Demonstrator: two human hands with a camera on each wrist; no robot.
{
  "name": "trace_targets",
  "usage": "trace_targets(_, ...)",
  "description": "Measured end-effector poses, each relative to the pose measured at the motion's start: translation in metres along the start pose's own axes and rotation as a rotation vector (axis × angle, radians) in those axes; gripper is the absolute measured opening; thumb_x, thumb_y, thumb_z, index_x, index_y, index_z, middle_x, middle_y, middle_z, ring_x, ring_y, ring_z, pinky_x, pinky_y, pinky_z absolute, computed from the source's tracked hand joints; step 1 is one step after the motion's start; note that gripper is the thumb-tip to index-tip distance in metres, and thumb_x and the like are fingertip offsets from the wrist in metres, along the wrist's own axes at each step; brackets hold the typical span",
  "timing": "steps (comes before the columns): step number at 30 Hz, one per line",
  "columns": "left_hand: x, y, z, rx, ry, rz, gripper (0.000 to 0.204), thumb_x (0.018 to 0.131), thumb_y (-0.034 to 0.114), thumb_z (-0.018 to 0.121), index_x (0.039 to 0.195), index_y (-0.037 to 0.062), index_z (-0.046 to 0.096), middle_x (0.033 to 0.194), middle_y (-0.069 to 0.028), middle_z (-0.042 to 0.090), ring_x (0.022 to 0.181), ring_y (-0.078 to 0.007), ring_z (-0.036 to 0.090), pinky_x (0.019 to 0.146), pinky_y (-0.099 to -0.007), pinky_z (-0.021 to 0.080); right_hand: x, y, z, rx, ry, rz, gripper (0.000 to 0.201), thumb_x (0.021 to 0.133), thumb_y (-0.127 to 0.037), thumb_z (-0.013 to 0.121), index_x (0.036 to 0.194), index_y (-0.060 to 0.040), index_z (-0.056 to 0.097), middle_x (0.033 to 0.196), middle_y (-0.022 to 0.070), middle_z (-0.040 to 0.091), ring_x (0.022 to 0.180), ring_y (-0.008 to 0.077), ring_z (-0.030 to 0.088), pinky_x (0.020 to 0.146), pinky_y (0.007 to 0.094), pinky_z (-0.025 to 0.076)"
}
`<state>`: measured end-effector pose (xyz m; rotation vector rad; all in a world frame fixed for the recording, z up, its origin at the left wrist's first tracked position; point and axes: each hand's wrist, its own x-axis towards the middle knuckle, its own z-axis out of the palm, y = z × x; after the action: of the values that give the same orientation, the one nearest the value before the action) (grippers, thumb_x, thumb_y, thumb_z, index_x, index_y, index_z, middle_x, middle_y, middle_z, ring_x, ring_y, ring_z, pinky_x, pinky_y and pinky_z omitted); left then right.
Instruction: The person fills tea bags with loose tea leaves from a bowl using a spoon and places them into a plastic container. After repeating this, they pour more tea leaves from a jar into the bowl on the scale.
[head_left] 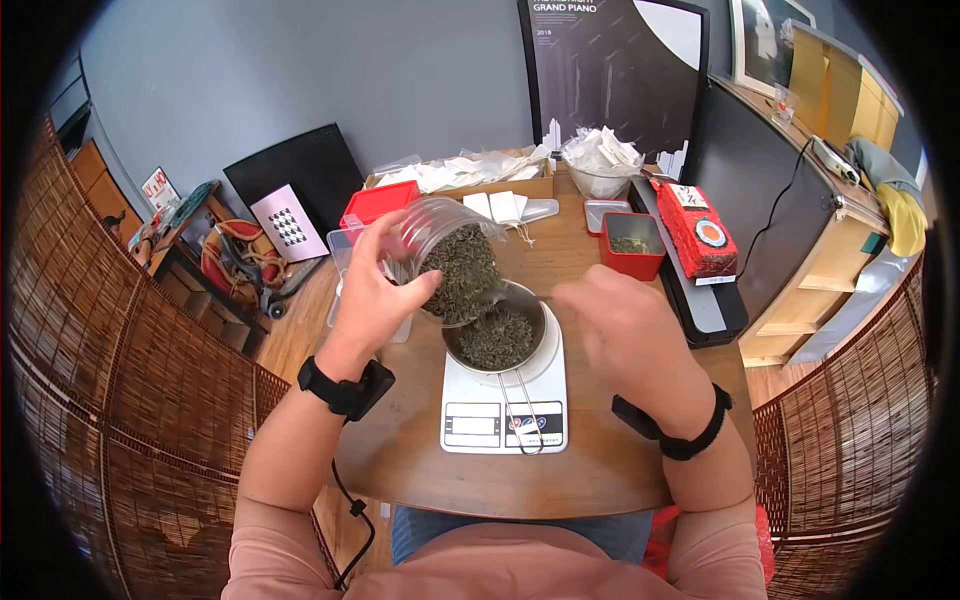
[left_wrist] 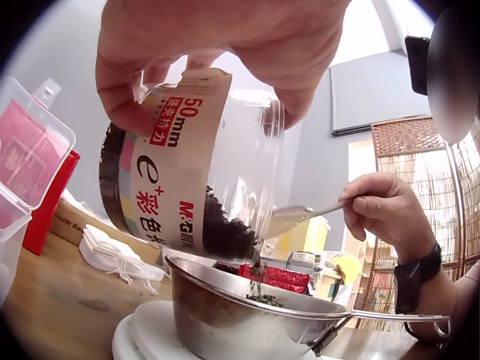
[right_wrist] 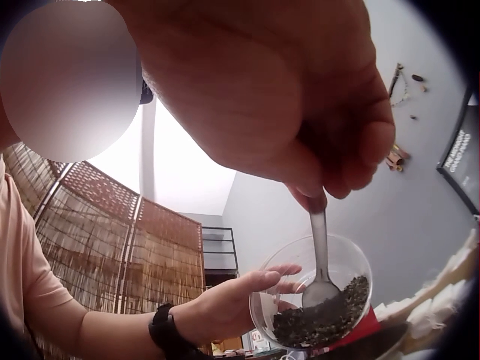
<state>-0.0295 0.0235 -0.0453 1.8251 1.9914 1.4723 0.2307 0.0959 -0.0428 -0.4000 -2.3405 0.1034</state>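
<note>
The jar (head_left: 450, 262) of dried tea leaves was tipped on its side just above the metal bowl (head_left: 497, 338), mouth toward the person's right, with leaves sliding toward its lip. The left hand (head_left: 375, 290) was curled round the jar's body, fingers and thumb wrapped over its paper label. The right hand (head_left: 620, 330) pinched the handle of a spoon (right_wrist: 321, 255), whose bowl reached into the jar's mouth among the leaves. The metal bowl sat on a white kitchen scale (head_left: 503, 400) near the table's front edge and already held a good layer of leaves, while the jar looked roughly half full, so the filling seemed well under way but not finished. Farther off stood a red tub (head_left: 632, 245), right of centre, and a pile of paper filter bags (head_left: 470, 168) at the far edge.
</note>
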Motion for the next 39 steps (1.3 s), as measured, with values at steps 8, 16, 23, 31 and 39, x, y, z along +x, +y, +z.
trace_targets(8,0.005,-0.006,-0.007,-0.290,0.074,-0.341,0.062,0.076,0.032,0.070,0.125,0.0013,0.046,0.107,-0.0118,0.057,0.085,-0.0154,0.058,0.064,-0.0274,0.048,0.006,-0.002,0.000,0.177,0.210,0.089,0.019,0.076,0.002,0.059,0.094,-0.0021,0.060,0.073,0.0130,0.054,0.067,0.0303,0.056,0.057,0.0377,0.045)
trace_targets(16,0.007,-0.012,-0.025,-0.638,-0.030,-0.640,0.067,0.080,0.053,0.059,0.122,0.0019,0.047,0.105,-0.0134,0.057,0.077,-0.0190,0.061,0.051,-0.0255,0.049,0.005,-0.004,0.002,0.313,0.275,0.144,0.024,0.080,0.004,0.056,0.103,-0.0009,0.060,0.076,0.0138,0.056,0.064,0.0291,0.055,0.057,0.0345,0.044)
trace_targets(23,0.003,-0.002,-0.028,-0.808,-0.146,-0.730,0.061,0.082,0.052,0.057,0.112,0.0002,0.050,0.094,-0.0141,0.058,0.074,-0.0233,0.062,0.049,-0.0291,0.054,0.004,-0.010,0.002,0.606,0.401,0.246,0.026,0.084,0.005,0.053,0.110,0.0000,0.059,0.079,0.0096,0.060,0.067,0.0157,0.058,0.059,0.0263,0.047)
trace_targets(31,-0.007,0.023,-0.018,-0.648,-0.294,-0.647,0.065,0.081,0.054,0.058,0.119,0.0020,0.049,0.097,-0.0141,0.055,0.075,-0.0195,0.060,0.047,-0.0266,0.052,0.002,-0.016,-0.003,0.808,0.301,0.363,0.018,0.086,0.001,0.054,0.103,0.0017,0.060,0.077,0.0048,0.063,0.064,0.0080,0.058,0.059,0.0212,0.047)
trace_targets(39,-0.017,0.033,-0.006,-0.707,-0.430,-0.615,0.056,0.086,0.047,0.055,0.119,0.0021,0.050,0.114,-0.0103,0.051,0.096,-0.0201,0.056,0.046,-0.0296,0.054,0.003,-0.011,-0.007,0.482,0.285,0.228,0.030,0.076,-0.012,0.069,0.103,-0.0042,0.059,0.073,0.0054,0.056,0.060,0.0148,0.055,0.054,0.0265,0.044)
